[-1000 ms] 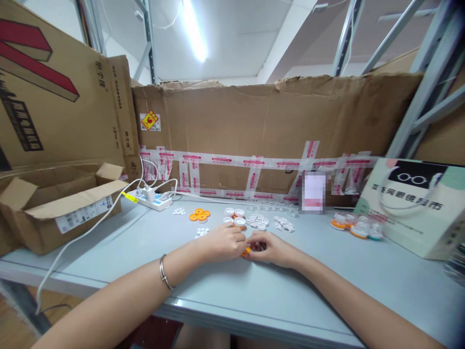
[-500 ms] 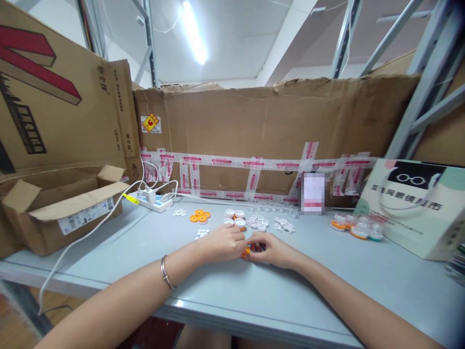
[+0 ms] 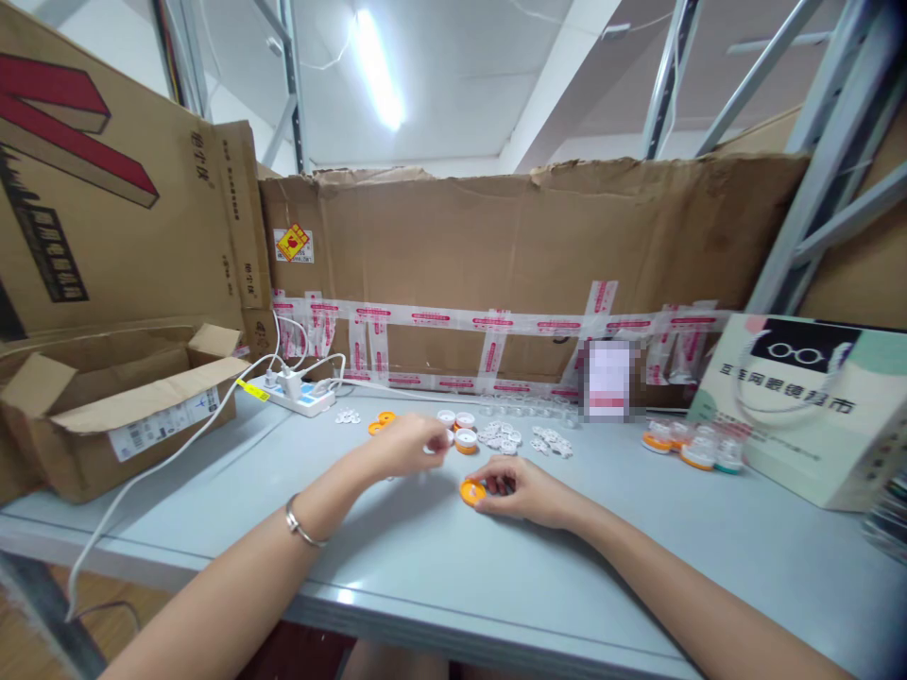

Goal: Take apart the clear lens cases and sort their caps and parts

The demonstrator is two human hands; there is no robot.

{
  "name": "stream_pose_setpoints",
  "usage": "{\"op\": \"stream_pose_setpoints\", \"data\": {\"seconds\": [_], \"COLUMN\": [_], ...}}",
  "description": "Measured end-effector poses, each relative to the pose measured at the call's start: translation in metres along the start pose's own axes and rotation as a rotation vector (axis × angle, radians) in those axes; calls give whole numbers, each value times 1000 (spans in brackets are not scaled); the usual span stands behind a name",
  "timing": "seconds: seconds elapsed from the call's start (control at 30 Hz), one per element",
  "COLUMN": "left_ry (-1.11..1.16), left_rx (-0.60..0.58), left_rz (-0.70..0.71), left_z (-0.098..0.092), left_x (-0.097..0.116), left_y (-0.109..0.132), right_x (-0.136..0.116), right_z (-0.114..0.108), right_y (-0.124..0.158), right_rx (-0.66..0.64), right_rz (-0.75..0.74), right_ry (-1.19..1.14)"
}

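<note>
My right hand point(image 3: 524, 493) rests on the grey table point(image 3: 453, 567) and pinches a small orange round cap point(image 3: 472, 492) at its fingertips. My left hand point(image 3: 407, 446), with a metal bracelet point(image 3: 300, 529) on the wrist, is further back and left, its fingers curled together over the table. The left fingertips are next to several white and orange caps point(image 3: 464, 438); what they pinch, if anything, I cannot make out. Small white discs point(image 3: 500, 434) lie in loose heaps just behind the hands. A few orange rings point(image 3: 383, 419) lie beside the left hand.
A white power strip point(image 3: 294, 395) with cables lies at the back left beside an open cardboard box point(image 3: 106, 406). A taped cardboard wall point(image 3: 531, 255) closes the back. A printed paper bag point(image 3: 800, 406) stands at right, with assembled orange and teal round cases point(image 3: 698, 449) before it.
My left hand has let go of the orange cap and moved back and left toward the caps and discs. My right hand still has the cap, which now shows fully.
</note>
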State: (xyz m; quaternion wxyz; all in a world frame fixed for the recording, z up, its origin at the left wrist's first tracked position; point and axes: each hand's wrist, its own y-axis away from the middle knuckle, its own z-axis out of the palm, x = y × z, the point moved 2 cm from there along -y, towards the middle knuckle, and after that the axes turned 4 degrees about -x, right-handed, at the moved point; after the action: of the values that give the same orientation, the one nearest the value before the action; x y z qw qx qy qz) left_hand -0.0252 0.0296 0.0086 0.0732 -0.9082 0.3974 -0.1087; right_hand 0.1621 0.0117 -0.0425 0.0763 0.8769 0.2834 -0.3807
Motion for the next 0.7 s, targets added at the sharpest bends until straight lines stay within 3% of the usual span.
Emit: {"op": "stream_pose_setpoints", "data": {"seconds": [0.17,0.3,0.5,0.7], "left_ry": [-105,-67,-1,-38], "left_rx": [-251,-361,-457,-453], "left_rz": [-478,-592,-660,-691], "left_z": [-33,-38,-37,-42], "left_x": [-65,-96,-101,-97], "left_y": [27,40,45,47], "right_x": [2,2,2,0], "right_z": [0,-1,-1,-1], "right_y": [1,2,3,3], "right_rx": [-8,-16,-19,-18], "right_rz": [27,23,27,40], "right_ry": [-19,-24,-28,-35]}}
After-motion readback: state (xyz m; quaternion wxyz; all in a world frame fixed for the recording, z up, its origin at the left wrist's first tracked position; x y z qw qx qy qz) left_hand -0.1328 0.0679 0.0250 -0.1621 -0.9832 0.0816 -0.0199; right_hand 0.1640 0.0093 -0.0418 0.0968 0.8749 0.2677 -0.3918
